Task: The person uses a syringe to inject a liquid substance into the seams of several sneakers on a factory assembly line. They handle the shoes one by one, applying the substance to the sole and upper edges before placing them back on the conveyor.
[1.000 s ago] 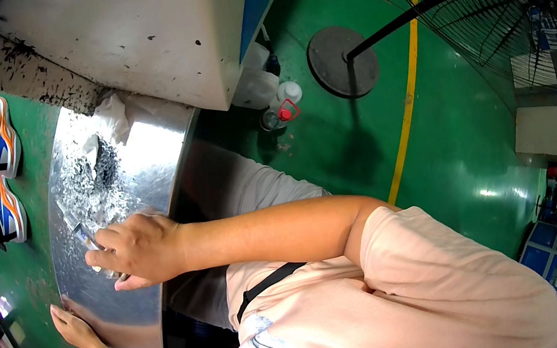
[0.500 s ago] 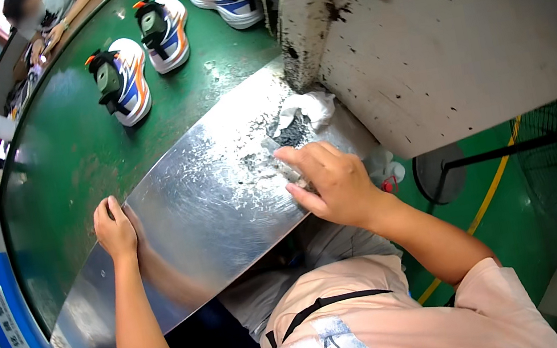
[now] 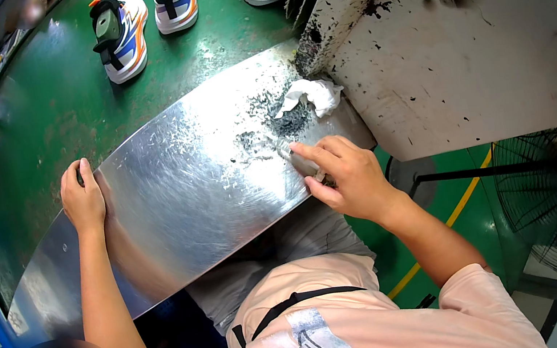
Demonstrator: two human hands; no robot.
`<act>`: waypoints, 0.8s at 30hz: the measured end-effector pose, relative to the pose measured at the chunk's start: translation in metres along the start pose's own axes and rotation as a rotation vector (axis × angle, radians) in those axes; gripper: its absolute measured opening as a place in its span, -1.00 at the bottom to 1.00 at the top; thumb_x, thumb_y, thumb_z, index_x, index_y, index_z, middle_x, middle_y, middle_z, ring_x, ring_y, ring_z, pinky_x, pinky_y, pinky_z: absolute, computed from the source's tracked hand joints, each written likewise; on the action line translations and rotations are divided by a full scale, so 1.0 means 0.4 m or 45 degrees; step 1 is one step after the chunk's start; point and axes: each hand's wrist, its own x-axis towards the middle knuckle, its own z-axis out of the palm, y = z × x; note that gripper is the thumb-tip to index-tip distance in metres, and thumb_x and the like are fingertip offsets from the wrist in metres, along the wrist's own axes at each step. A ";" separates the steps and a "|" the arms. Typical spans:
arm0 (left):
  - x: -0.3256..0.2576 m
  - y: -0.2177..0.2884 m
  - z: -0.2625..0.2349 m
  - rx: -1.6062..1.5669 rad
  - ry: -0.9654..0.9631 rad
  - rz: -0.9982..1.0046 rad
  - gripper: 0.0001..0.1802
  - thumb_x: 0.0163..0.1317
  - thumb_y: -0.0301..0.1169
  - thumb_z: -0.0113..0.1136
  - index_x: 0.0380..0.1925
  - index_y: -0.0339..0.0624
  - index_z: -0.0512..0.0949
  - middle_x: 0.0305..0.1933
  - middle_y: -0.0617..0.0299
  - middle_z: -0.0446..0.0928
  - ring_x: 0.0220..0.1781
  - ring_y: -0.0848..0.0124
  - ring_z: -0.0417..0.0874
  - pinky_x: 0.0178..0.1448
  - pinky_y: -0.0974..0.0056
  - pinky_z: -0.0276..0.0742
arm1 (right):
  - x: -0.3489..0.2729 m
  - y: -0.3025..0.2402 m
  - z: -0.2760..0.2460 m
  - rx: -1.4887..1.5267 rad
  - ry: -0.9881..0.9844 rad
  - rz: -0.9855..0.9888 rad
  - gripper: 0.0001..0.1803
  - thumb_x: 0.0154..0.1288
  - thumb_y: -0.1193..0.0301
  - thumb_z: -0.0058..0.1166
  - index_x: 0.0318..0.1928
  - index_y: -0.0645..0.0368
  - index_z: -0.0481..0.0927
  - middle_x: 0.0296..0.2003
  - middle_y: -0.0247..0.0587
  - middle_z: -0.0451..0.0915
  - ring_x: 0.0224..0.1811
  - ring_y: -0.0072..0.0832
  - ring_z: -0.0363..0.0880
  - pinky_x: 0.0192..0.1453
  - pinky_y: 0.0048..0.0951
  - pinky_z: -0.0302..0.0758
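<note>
**Nr bench's point(image 3: 173, 206) near edge, right part: R hand point(image 3: 352, 176) w/ small pale tool point(image 3: 302, 165)**

R hand: thumb & fingers clamped on tool; most of it hidden, so exact kind can't be told. Tool's tip points twd far edge; can't tell if it touches the metal. Just past tip: dark scrapings point(image 3: 290, 120), w/ crumpled white wad point(image 3: 321, 95) against them, nr bench's right end. Loose flecks spread left, twd far edge.

L hand point(image 3: 84, 200): on far edge, left part; fingers extended, gap btwn 2 of them, nothing seen in it.

Past far edge: green surface point(image 3: 67, 99) w/ 3 sports shoes point(image 3: 126, 41), 2 cut by top of view. At right end: white panel point(image 3: 496, 64), dark-specked. Beyond, btm right: caged fan point(image 3: 550, 191), plus 1 yellow floor line point(image 3: 470, 195).
</note>
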 end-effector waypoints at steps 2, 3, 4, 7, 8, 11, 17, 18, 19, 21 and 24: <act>0.001 0.002 0.000 0.011 -0.001 0.008 -0.57 0.41 -0.08 -0.07 -0.07 -0.19 0.58 0.04 0.10 0.56 0.09 0.12 0.55 0.16 0.16 0.42 | 0.002 -0.001 0.000 0.001 -0.003 0.009 -0.45 0.04 0.47 0.19 0.14 0.03 0.55 -0.32 -0.23 0.50 -0.28 -0.31 0.50 -0.29 -0.35 0.48; 0.000 -0.001 -0.001 0.011 0.000 0.009 -0.57 0.41 -0.08 -0.07 -0.07 -0.18 0.58 0.04 0.10 0.56 0.09 0.12 0.55 0.15 0.16 0.42 | 0.003 -0.004 -0.002 -0.001 -0.008 0.014 -0.47 0.05 0.46 0.18 0.13 0.04 0.55 -0.33 -0.23 0.50 -0.25 -0.30 0.51 -0.26 -0.32 0.49; 0.000 -0.005 -0.001 0.011 0.001 0.009 -0.57 0.41 -0.08 -0.07 -0.07 -0.18 0.58 0.04 0.10 0.56 0.08 0.12 0.55 0.15 0.16 0.42 | 0.003 -0.005 -0.003 -0.004 -0.013 0.020 -0.48 0.05 0.46 0.17 0.12 0.04 0.55 -0.33 -0.24 0.49 -0.22 -0.30 0.51 -0.23 -0.30 0.50; 0.001 -0.004 -0.003 0.013 0.001 0.015 -0.57 0.41 -0.08 -0.07 -0.08 -0.18 0.58 0.03 0.09 0.57 0.07 0.12 0.55 0.14 0.15 0.43 | 0.000 0.004 0.006 0.050 0.056 0.054 -0.50 0.04 0.50 0.15 0.09 0.09 0.57 -0.30 -0.22 0.53 -0.29 -0.30 0.49 -0.27 -0.35 0.47; 0.000 -0.002 -0.003 0.014 0.000 0.017 -0.58 0.41 -0.08 -0.06 -0.08 -0.18 0.58 0.02 0.09 0.57 0.07 0.12 0.55 0.14 0.15 0.43 | 0.000 0.006 0.007 0.039 0.077 0.046 -0.52 0.05 0.50 0.13 0.07 0.10 0.58 -0.31 -0.22 0.54 -0.29 -0.29 0.49 -0.26 -0.34 0.47; 0.001 -0.009 0.002 0.009 0.006 0.007 -0.58 0.41 -0.08 -0.06 -0.08 -0.18 0.58 0.02 0.10 0.57 0.07 0.12 0.55 0.14 0.15 0.43 | 0.007 0.016 0.004 0.033 0.135 0.048 -0.60 0.08 0.49 0.11 0.00 0.13 0.59 -0.36 -0.20 0.54 -0.29 -0.25 0.50 -0.24 -0.28 0.48; -0.003 -0.004 0.003 0.038 0.024 0.008 -0.58 0.41 -0.08 -0.06 -0.08 -0.17 0.58 0.02 0.12 0.57 0.07 0.12 0.55 0.14 0.14 0.43 | 0.045 -0.013 -0.003 0.134 0.203 0.215 -0.76 0.15 0.39 0.17 -0.13 0.08 0.60 -0.45 -0.23 0.54 -0.31 -0.23 0.54 -0.25 -0.23 0.47; -0.005 -0.005 0.003 0.031 0.022 0.007 -0.58 0.41 -0.07 -0.06 -0.08 -0.17 0.59 0.02 0.12 0.57 0.07 0.12 0.55 0.13 0.14 0.43 | 0.050 0.003 0.016 0.105 0.203 0.191 -0.77 0.16 0.37 0.18 -0.14 0.07 0.61 -0.44 -0.23 0.54 -0.29 -0.25 0.54 -0.25 -0.23 0.47; -0.003 -0.007 0.003 0.023 0.020 0.005 -0.58 0.41 -0.07 -0.06 -0.08 -0.17 0.59 0.02 0.12 0.57 0.06 0.12 0.56 0.13 0.14 0.43 | 0.054 0.013 0.026 0.076 0.202 0.167 -0.78 0.16 0.35 0.19 -0.15 0.06 0.62 -0.42 -0.24 0.54 -0.28 -0.26 0.54 -0.25 -0.24 0.48; -0.002 -0.005 0.001 0.016 0.016 0.001 -0.58 0.41 -0.07 -0.06 -0.08 -0.17 0.59 0.03 0.12 0.57 0.06 0.12 0.56 0.13 0.14 0.43 | 0.061 0.018 0.028 -0.002 0.237 0.144 -0.81 0.16 0.35 0.19 -0.18 0.06 0.64 -0.38 -0.25 0.54 -0.24 -0.27 0.55 -0.24 -0.25 0.49; -0.001 -0.001 -0.001 0.015 0.013 0.005 -0.57 0.40 -0.07 -0.06 -0.09 -0.17 0.59 0.03 0.12 0.57 0.06 0.12 0.56 0.13 0.14 0.43 | 0.068 0.016 0.026 -0.085 0.243 0.132 -0.85 0.17 0.35 0.19 -0.24 0.08 0.67 -0.30 -0.23 0.53 -0.19 -0.26 0.54 -0.23 -0.27 0.52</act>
